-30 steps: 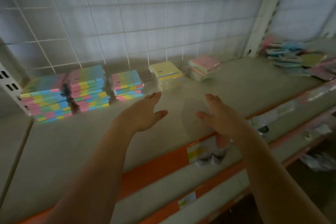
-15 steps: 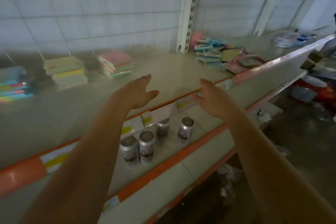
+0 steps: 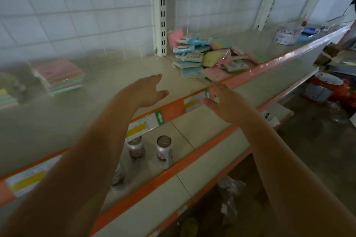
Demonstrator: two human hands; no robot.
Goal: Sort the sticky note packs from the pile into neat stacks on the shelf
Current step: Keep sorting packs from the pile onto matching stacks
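Far left, shelf [image 3: 100,90] carries neat stack [image 3: 59,77] of pastel sticky note packs, pink on top, near tiled back wall. Left hand [image 3: 143,92] reaches out above shelf, fingers extended and loose, holding nothing. Two cans [image 3: 163,152] stand on lower shelf beneath arms. Right hand [image 3: 224,102] over orange shelf edge, fingers spread, likewise empty. Further right, beyond white upright [image 3: 161,11], jumbled pile [image 3: 208,56] of packs lies on shelf, well apart from both hands.

Both arms extended — left grip [image 3: 145,92], right grip [image 3: 224,102] empty, fingers relaxed.
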